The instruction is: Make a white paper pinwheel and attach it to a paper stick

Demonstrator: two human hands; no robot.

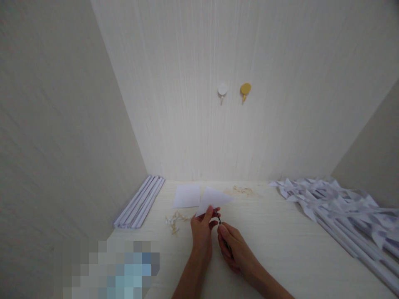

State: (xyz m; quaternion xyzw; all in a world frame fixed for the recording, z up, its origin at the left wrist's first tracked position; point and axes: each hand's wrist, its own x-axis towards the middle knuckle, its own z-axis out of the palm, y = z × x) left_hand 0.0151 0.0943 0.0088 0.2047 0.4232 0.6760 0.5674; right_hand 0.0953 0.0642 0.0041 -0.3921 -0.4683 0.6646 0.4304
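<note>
My left hand (202, 230) pinches a white paper folded into a triangle (213, 198) by its near corner, holding it just above the desk. My right hand (232, 247) is closed around small scissors (218, 219), whose dark blades meet the lower edge of the triangle. A flat white paper square (186, 195) lies on the desk just left of the triangle. Both hands are close together near the middle of the desk.
Several rolled white paper sticks (139, 202) lie along the left wall. A small heap of pale pins or clips (174, 220) sits left of my hands. Finished paper pinwheels on sticks (339, 207) pile up at the right. Two hooks, white (222, 90) and yellow (245, 90), are on the back wall.
</note>
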